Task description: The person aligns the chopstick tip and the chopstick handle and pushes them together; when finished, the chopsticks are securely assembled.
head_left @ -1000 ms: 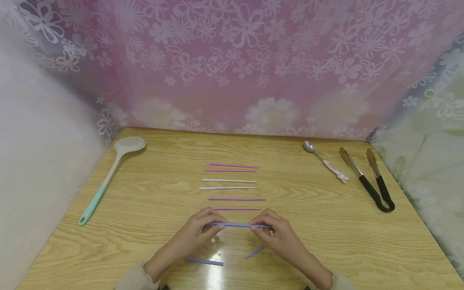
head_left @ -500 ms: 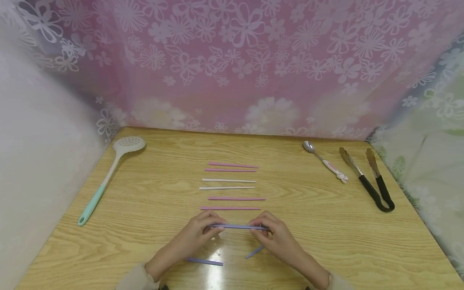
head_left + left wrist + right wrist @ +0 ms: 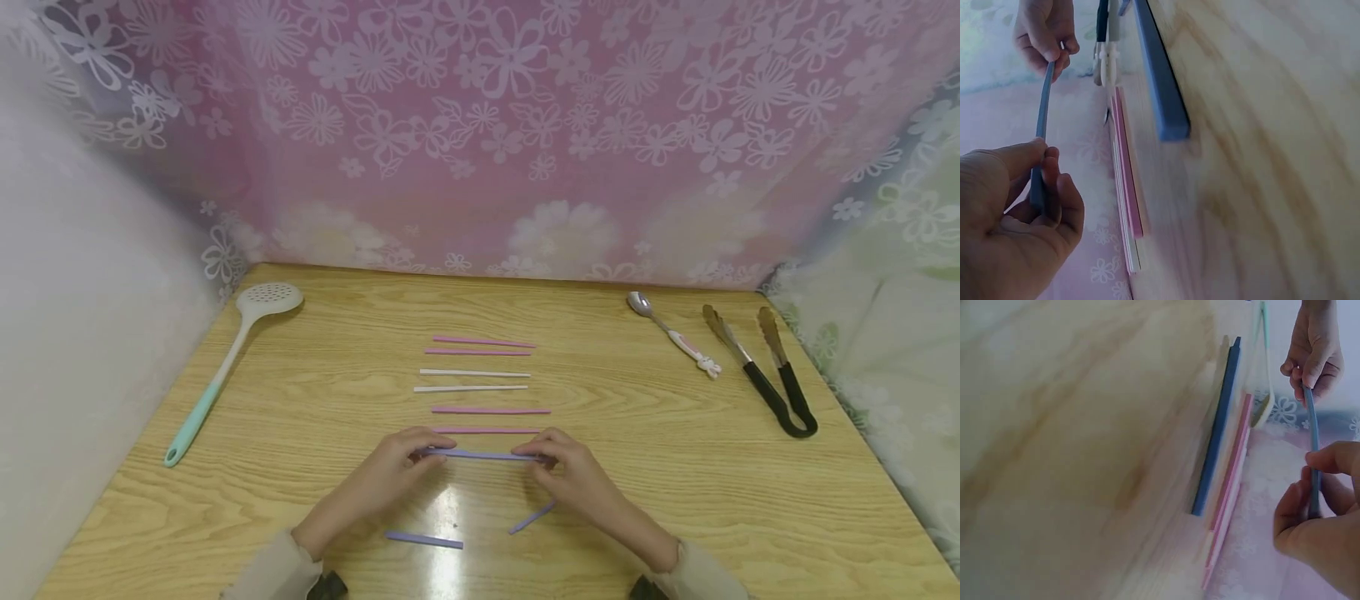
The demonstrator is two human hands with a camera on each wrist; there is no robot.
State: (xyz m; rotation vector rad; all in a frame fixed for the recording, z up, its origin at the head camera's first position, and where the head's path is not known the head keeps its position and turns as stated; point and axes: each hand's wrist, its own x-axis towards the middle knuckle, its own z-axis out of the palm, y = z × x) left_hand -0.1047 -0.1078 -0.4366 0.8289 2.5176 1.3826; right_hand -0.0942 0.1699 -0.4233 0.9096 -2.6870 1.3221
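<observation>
Between both hands a purple-blue chopstick [image 3: 489, 456] is held level above the table. My left hand [image 3: 397, 465] pinches its left end between thumb and fingers, and my right hand [image 3: 576, 475] pinches the right end. The left wrist view shows the chopstick [image 3: 1043, 112] clear of the tabletop. Below the hands lie two shorter purple-blue chopstick pieces: a left piece [image 3: 424, 540] and a slanted right piece [image 3: 531, 518], partly covered by my right hand. In the right wrist view the right piece [image 3: 1217, 431] has a narrow stub at one end.
Beyond the hands, pink chopsticks [image 3: 491, 411] and white chopsticks [image 3: 472, 388] lie in parallel rows on the wooden table [image 3: 337, 350]. A slotted skimmer [image 3: 225, 367] lies at left. To the right are a spoon [image 3: 678, 337] and black-handled tongs [image 3: 765, 387]. A floral cloth [image 3: 480, 167] hangs behind.
Both hands have moved slightly away from me and a little left with the chopstick, toward the nearest pink chopstick. The pieces on the table stay where they were.
</observation>
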